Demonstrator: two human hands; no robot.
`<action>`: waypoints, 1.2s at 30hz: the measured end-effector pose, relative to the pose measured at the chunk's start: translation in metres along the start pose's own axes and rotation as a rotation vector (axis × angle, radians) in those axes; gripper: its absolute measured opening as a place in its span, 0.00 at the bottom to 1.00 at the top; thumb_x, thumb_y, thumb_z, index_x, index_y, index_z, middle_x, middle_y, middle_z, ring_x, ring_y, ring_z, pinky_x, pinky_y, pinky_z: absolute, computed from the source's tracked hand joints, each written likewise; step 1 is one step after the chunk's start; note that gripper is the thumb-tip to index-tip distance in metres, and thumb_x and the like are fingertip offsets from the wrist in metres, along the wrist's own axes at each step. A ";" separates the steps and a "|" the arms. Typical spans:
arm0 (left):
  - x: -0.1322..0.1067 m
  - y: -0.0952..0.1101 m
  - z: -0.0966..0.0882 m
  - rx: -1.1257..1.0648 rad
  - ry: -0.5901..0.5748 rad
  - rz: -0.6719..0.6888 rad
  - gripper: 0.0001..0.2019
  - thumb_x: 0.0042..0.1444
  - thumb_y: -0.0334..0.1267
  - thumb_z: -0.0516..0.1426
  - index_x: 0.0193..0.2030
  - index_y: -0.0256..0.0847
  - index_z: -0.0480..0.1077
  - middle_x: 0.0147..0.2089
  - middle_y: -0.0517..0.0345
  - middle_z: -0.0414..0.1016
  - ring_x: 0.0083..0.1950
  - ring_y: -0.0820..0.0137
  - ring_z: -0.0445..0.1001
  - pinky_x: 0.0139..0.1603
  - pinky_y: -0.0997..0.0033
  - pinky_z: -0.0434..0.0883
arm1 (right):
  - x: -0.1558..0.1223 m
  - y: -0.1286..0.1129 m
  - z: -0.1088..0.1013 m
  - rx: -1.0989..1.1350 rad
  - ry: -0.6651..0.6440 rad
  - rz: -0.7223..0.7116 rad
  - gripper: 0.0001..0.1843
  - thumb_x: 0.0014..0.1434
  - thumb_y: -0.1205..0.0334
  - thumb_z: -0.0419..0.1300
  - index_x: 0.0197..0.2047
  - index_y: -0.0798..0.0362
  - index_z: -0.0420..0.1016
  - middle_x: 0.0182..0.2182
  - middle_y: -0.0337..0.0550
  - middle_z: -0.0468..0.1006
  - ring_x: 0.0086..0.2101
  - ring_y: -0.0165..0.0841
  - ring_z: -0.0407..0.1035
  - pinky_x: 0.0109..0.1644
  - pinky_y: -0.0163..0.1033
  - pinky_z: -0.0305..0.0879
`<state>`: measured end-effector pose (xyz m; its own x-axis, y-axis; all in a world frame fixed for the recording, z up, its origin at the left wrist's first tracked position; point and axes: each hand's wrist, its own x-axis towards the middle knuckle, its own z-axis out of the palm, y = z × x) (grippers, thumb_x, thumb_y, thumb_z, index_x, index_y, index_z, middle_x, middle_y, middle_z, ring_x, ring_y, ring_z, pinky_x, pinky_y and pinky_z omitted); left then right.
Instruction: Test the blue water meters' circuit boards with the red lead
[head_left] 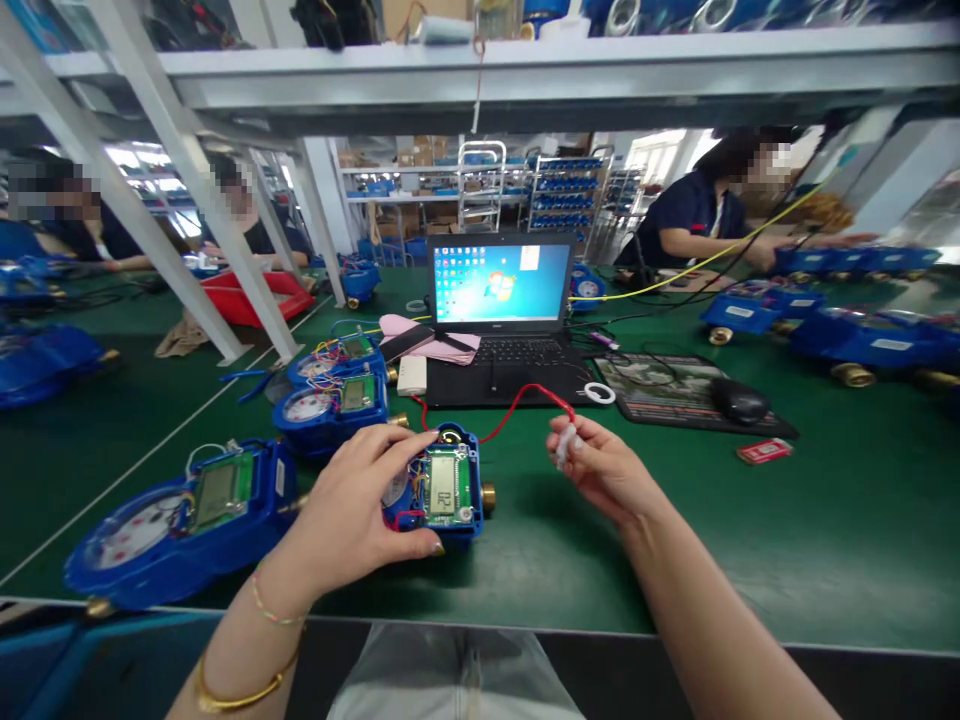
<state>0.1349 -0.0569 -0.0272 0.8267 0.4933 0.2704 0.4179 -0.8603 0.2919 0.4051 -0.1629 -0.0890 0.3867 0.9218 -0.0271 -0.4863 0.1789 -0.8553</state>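
Note:
My left hand (360,495) is wrapped over a blue water meter (474,470) on the green bench, thumb on the near side and fingers on the far side. The meter's housing has no lid, showing a green circuit board and a lit LCD (443,485). My right hand (604,465) pinches the whitish end of a red cable (525,392), held to the right of the meter. That cable loops back behind the meter toward a small white box (412,376). Left of my left hand lie more opened water meters (240,495) with displays and loose wires.
Behind the meter stands a laptop (499,285) showing a desktop. To its right are a mouse (739,400) on a mouse pad (675,385), a red packet (765,451) and several blue meters (870,340). A metal shelf (525,85) crosses overhead. Other people sit across the bench.

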 end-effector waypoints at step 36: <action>-0.005 0.003 0.012 -0.068 0.117 0.099 0.40 0.39 0.54 0.68 0.58 0.40 0.63 0.59 0.52 0.67 0.59 0.59 0.64 0.61 0.57 0.59 | -0.055 0.004 0.108 -1.269 -0.281 -0.820 0.03 0.59 0.69 0.59 0.36 0.53 0.73 0.29 0.37 0.80 0.28 0.28 0.76 0.32 0.27 0.70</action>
<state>0.1362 -0.0636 -0.0386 0.8115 0.4218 0.4045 0.3069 -0.8966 0.3193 0.2974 -0.1755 -0.0348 -0.0202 0.7785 0.6273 0.8034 0.3861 -0.4533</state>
